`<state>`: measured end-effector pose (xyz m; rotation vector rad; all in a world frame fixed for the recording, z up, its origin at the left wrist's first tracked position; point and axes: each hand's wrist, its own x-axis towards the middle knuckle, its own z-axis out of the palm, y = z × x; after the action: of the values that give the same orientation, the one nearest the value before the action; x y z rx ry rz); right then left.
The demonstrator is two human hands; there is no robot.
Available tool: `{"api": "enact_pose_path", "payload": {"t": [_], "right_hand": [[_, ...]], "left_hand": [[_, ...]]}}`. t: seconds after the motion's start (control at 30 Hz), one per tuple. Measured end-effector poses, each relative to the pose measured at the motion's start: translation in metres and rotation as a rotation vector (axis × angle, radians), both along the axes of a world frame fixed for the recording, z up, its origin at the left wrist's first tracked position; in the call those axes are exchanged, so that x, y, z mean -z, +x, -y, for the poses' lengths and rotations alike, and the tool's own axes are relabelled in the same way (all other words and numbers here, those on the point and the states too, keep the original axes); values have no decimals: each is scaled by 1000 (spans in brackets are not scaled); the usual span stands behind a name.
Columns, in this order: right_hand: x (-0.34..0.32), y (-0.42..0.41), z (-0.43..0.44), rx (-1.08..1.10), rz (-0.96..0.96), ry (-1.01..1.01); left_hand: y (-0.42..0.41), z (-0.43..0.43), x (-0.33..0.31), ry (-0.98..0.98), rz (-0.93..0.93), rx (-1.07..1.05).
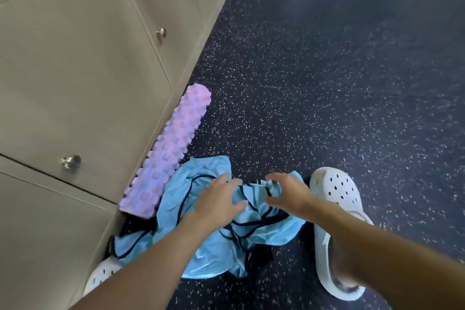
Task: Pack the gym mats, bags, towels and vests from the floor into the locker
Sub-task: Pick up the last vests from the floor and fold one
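Currently, head view: left hand (218, 199) and right hand (289, 194) are hovering, fingers spread, over blue vests (216, 257) lying on the floor (327, 83) beside the lockers (75, 70). Fabric is looking light and limp, so bunching its middle folds seems best.

I see the vests (216, 254) as thin light-blue cloth, smooth, slight sheen, black trim. Roller (166, 153): looks like matt lilac foam, knobbly surface. Locker doors (75, 70): smooth matt beige painted metal. Knobs (71, 161): polished metal, glossy. Floor (327, 83): dark speckled rubber, fine-grained, dull sheen. Clogs (334, 189): white matt plastic, perforated, scuffed.
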<state>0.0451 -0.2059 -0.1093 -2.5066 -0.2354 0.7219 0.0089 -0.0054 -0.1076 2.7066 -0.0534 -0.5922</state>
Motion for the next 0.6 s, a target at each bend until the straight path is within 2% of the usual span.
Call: {"api": "enact_pose_path", "payload": {"t": [0.13,0.3,0.43,0.6], "right_hand": [[26,4,7,23,-10,0],[27,14,-2,29,-7,21],[-4,23,-7,114,45,172],[-78,39,-16,180,126,363]], "left_hand": [[7,7,23,-128,-57,-7],[13,5,24,-236,-4,-98],[22,-5,-1,-306,98,-161],[38,-14,-78,-389,321,-153]]}}
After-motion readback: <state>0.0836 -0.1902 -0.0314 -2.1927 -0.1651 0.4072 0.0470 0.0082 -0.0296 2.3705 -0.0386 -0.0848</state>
